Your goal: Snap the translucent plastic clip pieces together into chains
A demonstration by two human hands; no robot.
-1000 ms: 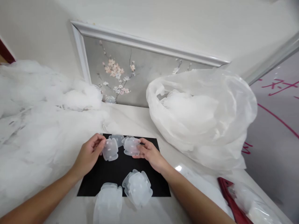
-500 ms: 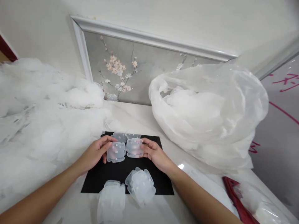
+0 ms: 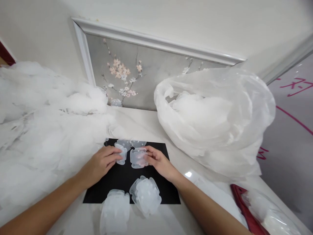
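Left fingers (image 3: 114, 157) have shifted across one translucent plate (image 3: 124, 154) — grip unclear — while right fingers (image 3: 151, 159) pinch another plate (image 3: 136, 157).

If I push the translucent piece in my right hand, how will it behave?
The translucent piece is probably fairly stiff, looking flat though the right hand grips only one side. It's likely light, being thin, and its flat shape makes rolling unlikely.

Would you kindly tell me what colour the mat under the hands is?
The mat is black, best seen in the head view.
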